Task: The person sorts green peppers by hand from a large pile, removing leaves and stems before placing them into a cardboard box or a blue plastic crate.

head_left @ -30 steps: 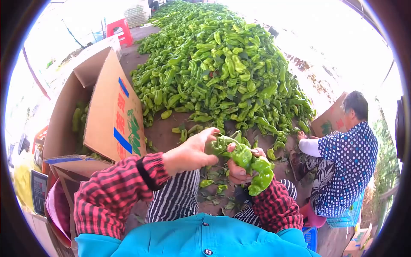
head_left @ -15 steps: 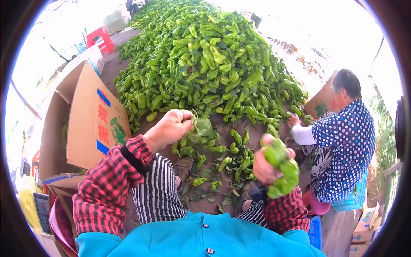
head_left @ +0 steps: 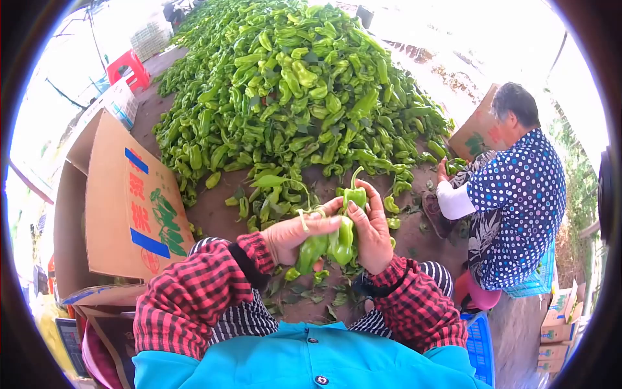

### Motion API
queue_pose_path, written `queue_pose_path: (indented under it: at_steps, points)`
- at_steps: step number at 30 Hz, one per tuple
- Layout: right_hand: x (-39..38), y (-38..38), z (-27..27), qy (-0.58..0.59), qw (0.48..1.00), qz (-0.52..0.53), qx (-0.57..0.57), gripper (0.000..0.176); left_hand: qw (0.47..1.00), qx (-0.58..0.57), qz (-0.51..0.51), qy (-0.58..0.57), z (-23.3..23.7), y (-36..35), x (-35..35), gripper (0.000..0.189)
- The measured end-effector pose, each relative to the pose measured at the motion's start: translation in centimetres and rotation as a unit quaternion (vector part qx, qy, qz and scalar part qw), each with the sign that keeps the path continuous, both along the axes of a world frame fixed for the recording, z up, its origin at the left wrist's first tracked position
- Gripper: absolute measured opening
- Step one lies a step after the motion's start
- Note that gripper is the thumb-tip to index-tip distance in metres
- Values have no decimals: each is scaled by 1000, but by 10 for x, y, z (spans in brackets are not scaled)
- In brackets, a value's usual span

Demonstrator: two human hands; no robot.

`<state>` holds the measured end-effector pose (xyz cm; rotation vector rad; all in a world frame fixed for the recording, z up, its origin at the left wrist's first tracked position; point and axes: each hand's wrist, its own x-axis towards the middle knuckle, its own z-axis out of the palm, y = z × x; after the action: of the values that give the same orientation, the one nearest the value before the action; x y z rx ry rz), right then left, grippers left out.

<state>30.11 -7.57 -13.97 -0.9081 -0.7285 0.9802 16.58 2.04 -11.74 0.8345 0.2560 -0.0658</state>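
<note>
My left hand [head_left: 299,238] is closed around a green pepper [head_left: 312,254] that hangs below its fingers, with thin stems poking out above the thumb. Right beside it, my right hand [head_left: 374,235] grips green peppers [head_left: 341,241], one of them standing up between thumb and fingers with its curved stem on top. The two hands meet in front of my lap, and the peppers lie close together between them. How many each hand holds is partly hidden. Behind them rises a large pile of green peppers [head_left: 285,84], with loose ones at its near edge.
An open cardboard box [head_left: 123,201] stands at my left. To the right, a co-worker [head_left: 518,201] in a dotted shirt sits on a blue crate [head_left: 534,282] with a hand near peppers. A blue basket [head_left: 478,350] is by my right side. A red stool [head_left: 128,70] stands far left.
My hands have come together: the right moved left with its peppers, the left moved right and lower. The co-worker's hand has drawn back from the pile. My view has shifted slightly.
</note>
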Motion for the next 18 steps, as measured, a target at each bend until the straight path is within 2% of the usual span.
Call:
queue_pose_path:
  at_steps: [1,3,4,5,6,7,9,10,12,13,15,16,17,18]
  points:
    - [-3,3,0,-31,999,-31,7,42,1000,0,19,-16,-6,-1,3,60]
    - [1,6,-5,-40,999,-26,5,45,999,0,33,-32,-14,4,7,56]
    - [6,11,-7,-189,979,-70,-16,45,999,-15,24,-18,-18,7,7,50]
    - [10,14,-7,-334,935,-111,-38,46,999,-31,16,-4,-21,11,6,44]
    - [11,15,-5,-196,976,-92,-6,45,999,-49,15,-1,-22,14,5,37]
    - [16,20,-2,-73,992,-97,-24,43,999,-50,14,0,-21,16,5,37]
    - [22,14,13,7,996,-73,-46,45,989,-114,89,-22,-15,20,3,37]
    - [20,13,16,6,996,-72,-46,45,985,-99,138,-40,-8,19,4,38]
    - [12,11,18,80,996,28,-38,43,987,-75,134,-52,-10,27,2,38]
    - [11,13,7,81,996,29,-38,43,989,-50,129,-61,-12,30,1,38]
    - [10,17,-22,-53,996,36,-64,39,990,-56,119,-57,-10,28,1,37]
    - [5,17,-21,-61,997,-3,-40,28,995,-24,98,-27,-9,26,1,36]
    - [9,17,-15,-63,997,0,-40,28,997,8,76,2,-9,25,0,36]
    - [20,15,-6,-116,990,37,-74,26,995,20,98,22,-12,23,0,40]
